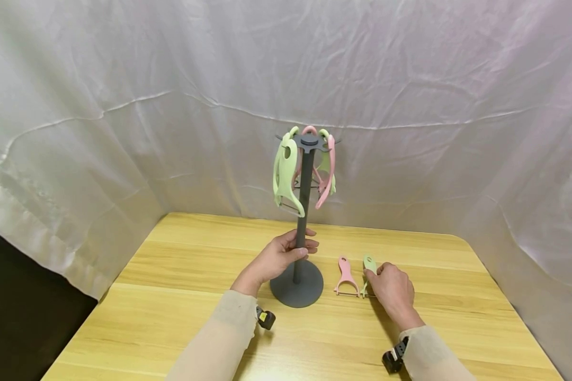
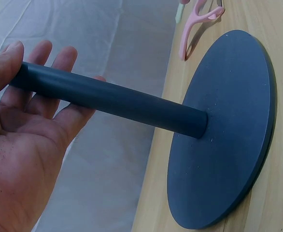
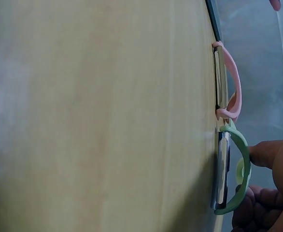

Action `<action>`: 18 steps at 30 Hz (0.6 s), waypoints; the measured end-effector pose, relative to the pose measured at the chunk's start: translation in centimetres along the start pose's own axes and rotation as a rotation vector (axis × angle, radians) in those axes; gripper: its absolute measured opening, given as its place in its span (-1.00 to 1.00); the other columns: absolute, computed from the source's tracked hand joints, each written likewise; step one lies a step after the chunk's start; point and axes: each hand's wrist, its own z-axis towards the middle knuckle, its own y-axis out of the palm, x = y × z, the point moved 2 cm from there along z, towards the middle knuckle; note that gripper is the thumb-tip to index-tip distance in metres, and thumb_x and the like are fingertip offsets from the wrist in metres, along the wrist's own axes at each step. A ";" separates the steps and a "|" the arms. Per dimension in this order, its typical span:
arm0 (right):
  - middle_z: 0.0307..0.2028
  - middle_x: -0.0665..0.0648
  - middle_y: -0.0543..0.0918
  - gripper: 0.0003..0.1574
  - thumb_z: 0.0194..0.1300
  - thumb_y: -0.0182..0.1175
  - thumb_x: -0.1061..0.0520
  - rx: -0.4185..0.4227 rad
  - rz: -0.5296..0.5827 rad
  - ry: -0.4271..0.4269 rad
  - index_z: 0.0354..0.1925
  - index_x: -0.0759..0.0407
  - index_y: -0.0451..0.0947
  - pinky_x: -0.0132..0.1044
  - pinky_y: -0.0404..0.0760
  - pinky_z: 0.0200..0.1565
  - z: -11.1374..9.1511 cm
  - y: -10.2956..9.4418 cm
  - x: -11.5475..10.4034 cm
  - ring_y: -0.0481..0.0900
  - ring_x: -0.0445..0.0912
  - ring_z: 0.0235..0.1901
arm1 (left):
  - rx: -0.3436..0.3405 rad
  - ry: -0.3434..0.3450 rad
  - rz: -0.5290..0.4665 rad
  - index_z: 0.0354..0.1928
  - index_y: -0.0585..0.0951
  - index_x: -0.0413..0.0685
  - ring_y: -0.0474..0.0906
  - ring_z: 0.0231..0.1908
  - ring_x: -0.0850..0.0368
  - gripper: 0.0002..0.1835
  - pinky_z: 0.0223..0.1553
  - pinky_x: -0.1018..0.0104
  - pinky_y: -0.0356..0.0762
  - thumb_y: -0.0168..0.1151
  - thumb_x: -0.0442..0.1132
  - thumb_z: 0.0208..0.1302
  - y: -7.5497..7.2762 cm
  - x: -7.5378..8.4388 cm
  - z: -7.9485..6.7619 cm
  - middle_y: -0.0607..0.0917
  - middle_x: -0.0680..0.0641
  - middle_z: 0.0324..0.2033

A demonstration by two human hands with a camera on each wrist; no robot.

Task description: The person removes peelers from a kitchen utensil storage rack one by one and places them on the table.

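Observation:
A dark grey stand [image 1: 303,211] rises from a round base [image 2: 228,130]. Around its pole, low down, my left hand [image 1: 286,253] holds on, thumb on one side and fingers on the other. Green peelers [image 1: 286,172] and pink peelers [image 1: 331,164] hang from the hooks at its top. Right of the base, a pink peeler [image 1: 345,271] lies on the table. Beside it is a green peeler [image 3: 245,164], which my right hand [image 1: 393,288] pinches by its handle between thumb and fingers. The hand hides part of that peeler in the head view.
The wooden table [image 1: 181,307] carries the stand and the loose peelers. Pale cloth [image 1: 248,63] hangs behind it and along both sides. A dark area [image 1: 19,296] lies past the table's left edge. Each wrist wears a small black camera [image 1: 266,319].

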 end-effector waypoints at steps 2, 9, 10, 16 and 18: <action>-0.53 0.10 0.54 -0.51 0.44 0.24 -0.21 0.003 -0.001 0.002 -0.46 0.10 0.46 -0.19 0.26 -0.53 0.0 0.1 0.0 0.40 -0.01 -0.53 | 0.000 -0.001 -0.002 0.45 0.48 -0.02 0.65 0.29 -0.12 -0.54 0.34 0.03 0.57 0.13 -0.38 0.60 0.0 0.0 0.0 0.68 -0.23 0.26; -0.60 0.06 0.46 -0.46 0.43 0.23 -0.21 -0.001 -0.013 0.017 -0.56 0.04 0.37 -0.21 0.25 -0.54 0.2 0.3 0.0 0.36 -0.03 -0.56 | 0.004 -0.002 0.000 0.45 0.48 -0.01 0.65 0.29 -0.13 -0.54 0.35 0.02 0.56 0.13 -0.38 0.59 0.0 0.0 0.0 0.68 -0.24 0.27; -0.59 0.07 0.48 -0.46 0.43 0.23 -0.21 -0.003 -0.011 0.019 -0.55 0.05 0.39 -0.20 0.26 -0.54 0.2 0.3 0.0 0.38 -0.02 -0.56 | 0.003 -0.003 -0.002 0.46 0.48 -0.01 0.64 0.29 -0.13 -0.54 0.36 0.02 0.55 0.13 -0.38 0.60 0.0 -0.1 0.0 0.67 -0.26 0.28; -0.47 0.12 0.63 -0.52 0.42 0.24 -0.21 -0.011 -0.003 0.029 -0.46 0.10 0.52 -0.18 0.33 -0.52 0.1 0.3 0.1 0.48 0.03 -0.49 | -0.005 0.000 -0.012 0.45 0.47 -0.04 0.63 0.30 -0.16 -0.54 0.37 0.00 0.54 0.12 -0.38 0.60 0.0 -0.2 0.1 0.60 -0.40 0.31; -0.49 0.12 0.61 -0.51 0.41 0.23 -0.21 -0.014 -0.002 0.032 -0.48 0.09 0.50 -0.18 0.32 -0.53 0.2 0.3 0.2 0.48 0.03 -0.49 | -0.004 0.000 -0.009 0.45 0.48 -0.04 0.64 0.30 -0.15 -0.54 0.36 0.00 0.55 0.13 -0.38 0.60 0.0 -0.2 0.1 0.60 -0.39 0.31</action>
